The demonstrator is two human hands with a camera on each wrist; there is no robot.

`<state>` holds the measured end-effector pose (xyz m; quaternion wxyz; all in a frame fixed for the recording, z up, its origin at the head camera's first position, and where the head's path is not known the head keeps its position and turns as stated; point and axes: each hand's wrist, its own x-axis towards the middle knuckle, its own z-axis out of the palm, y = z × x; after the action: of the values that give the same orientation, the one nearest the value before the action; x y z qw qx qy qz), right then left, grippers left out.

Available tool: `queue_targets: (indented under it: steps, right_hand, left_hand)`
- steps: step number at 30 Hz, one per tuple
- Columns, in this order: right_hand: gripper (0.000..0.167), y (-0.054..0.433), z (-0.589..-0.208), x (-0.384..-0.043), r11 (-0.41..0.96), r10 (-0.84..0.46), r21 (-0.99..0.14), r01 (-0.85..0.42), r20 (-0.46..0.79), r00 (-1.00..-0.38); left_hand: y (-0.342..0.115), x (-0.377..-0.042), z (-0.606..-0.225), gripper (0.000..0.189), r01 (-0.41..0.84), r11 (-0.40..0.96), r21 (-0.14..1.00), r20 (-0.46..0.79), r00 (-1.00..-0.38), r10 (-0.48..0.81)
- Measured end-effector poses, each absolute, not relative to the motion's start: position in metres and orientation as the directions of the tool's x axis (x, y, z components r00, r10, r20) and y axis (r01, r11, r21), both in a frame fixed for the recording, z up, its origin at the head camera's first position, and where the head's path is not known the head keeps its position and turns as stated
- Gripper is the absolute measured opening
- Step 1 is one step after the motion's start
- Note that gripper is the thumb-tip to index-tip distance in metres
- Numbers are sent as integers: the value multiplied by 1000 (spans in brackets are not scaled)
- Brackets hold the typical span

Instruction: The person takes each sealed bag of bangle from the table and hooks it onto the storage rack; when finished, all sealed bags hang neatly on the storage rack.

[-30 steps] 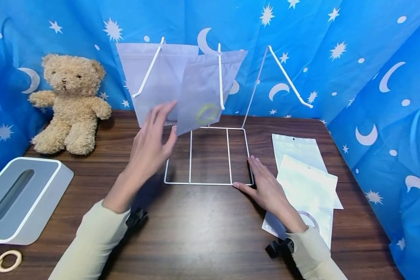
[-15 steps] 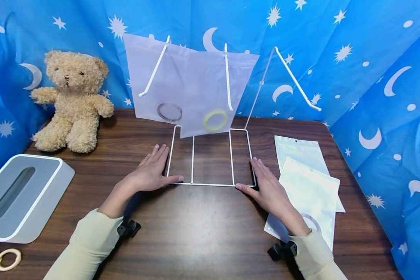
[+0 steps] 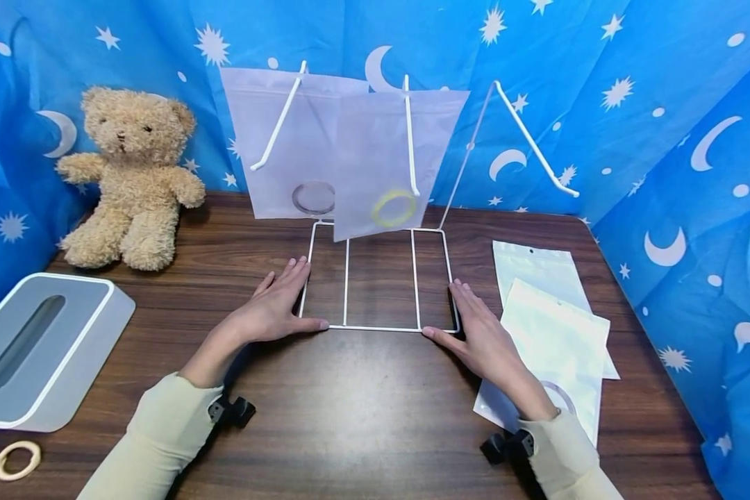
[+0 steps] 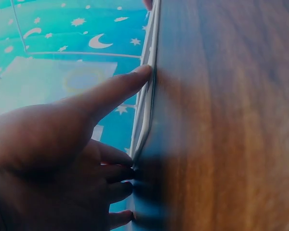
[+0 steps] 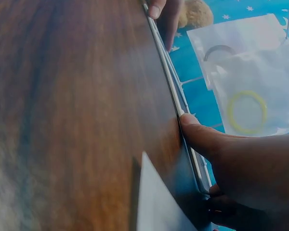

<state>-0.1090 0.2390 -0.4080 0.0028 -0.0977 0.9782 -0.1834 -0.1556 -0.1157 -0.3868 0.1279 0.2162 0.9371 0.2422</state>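
Note:
A white wire rack (image 3: pixel 375 328) stands on the table, its three arms sloping up at the back. My left hand (image 3: pixel 267 305) rests at the base's front left corner, thumb on the front bar, straight fingers along the side. At the front right corner my right hand (image 3: pixel 480 332) touches the base likewise; the right wrist view shows its thumb (image 5: pixel 190 120) on the bar. From the left arm hangs a frosted zip bag (image 3: pixel 275 139) with a dark ring inside. Another zip bag (image 3: pixel 375 160), holding a yellow ring (image 5: pixel 248 111), hangs from the middle arm and overlaps the first.
Several white zip bags (image 3: pixel 556 326) lie overlapping at the right, partly under my right forearm. A teddy bear (image 3: pixel 131 173) sits at the back left. A grey tissue box (image 3: pixel 81 354) and a pale ring (image 3: pixel 16 461) lie at the left. A blue curtain (image 3: pixel 600 139) encloses the table.
My left hand has come down from beside the hanging bags to the rack's front left corner. The bags have swung and settled. My right hand has stayed at its corner.

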Motion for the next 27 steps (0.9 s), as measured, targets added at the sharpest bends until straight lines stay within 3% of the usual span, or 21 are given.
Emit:
queue_targets:
  steps: [21,27]
  right_hand:
    - [92,245,-403,-111,883,-262,-402,-244,9,-965]
    - [92,275,-376,-113,875,-232,-434,-213,10,-973]
  left_hand:
    - [-118,-161,-388,112,358,752,553,-128,-856,501]
    - [-119,-161,-387,112,354,758,548,-138,-856,499]
